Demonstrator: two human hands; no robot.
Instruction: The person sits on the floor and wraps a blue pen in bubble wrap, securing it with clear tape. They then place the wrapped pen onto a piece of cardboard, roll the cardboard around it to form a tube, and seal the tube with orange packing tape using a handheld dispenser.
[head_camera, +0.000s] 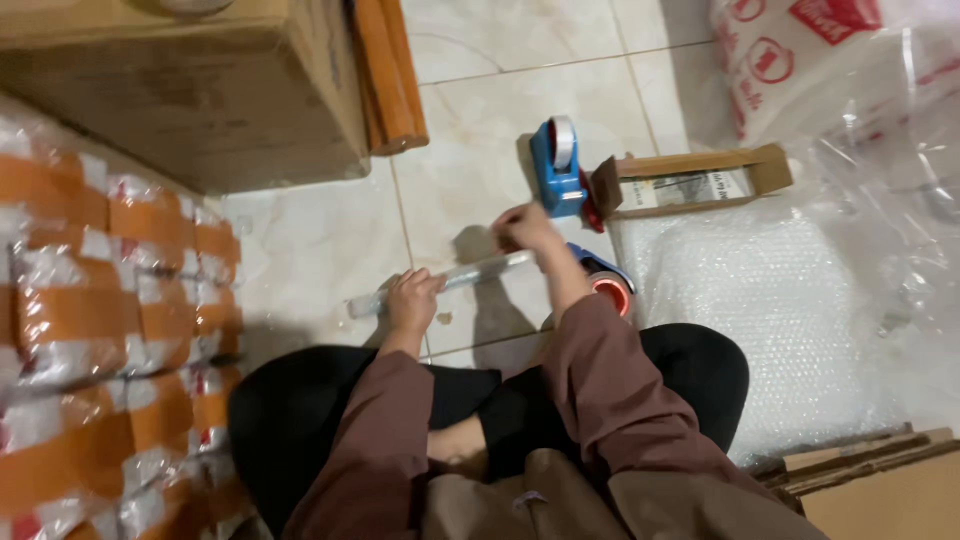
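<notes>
A long thin tube wrapped in clear bubble wrap (470, 273) lies across my lap line above the tiled floor. My left hand (412, 300) grips its left part, and my right hand (525, 228) pinches its right end. A blue tape dispenser (558, 167) stands on the floor just beyond my right hand. A second tape dispenser with a red roll (607, 282) lies under my right forearm. I sit cross-legged in black trousers and brown sleeves.
A stack of bubble-wrapped parcels taped in orange (110, 330) fills the left. A large cardboard box (200, 90) and a wooden leg (390, 75) are at the back. A small open carton (690, 182), a bubble wrap sheet (780, 320) and flat cardboard (870, 470) lie right.
</notes>
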